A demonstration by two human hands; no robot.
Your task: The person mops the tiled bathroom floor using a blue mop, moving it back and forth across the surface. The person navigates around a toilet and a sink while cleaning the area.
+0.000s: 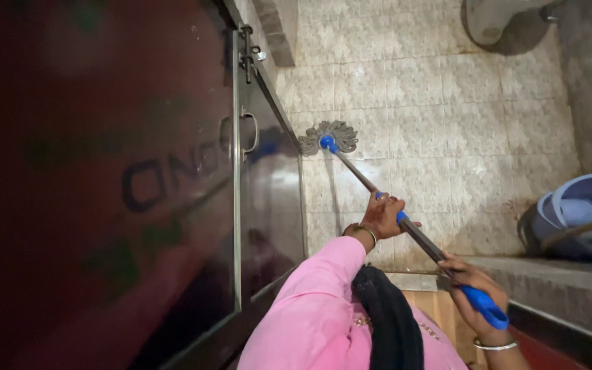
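Right of the mop (328, 139), the blue bucket (584, 212) is cut off by the picture's edge, as is the pale fixture (498, 20) above it, whose kind is unclear.

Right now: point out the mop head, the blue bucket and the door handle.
mop head (328, 137), head view, on the grey strands left of the blue hub.
blue bucket (587, 199), head view, on its near rim.
door handle (255, 132), head view, on the metal loop.

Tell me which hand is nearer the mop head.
Left. The left hand grips the pole midway, closer to the mop head; the right hand holds the blue grip at the far end.
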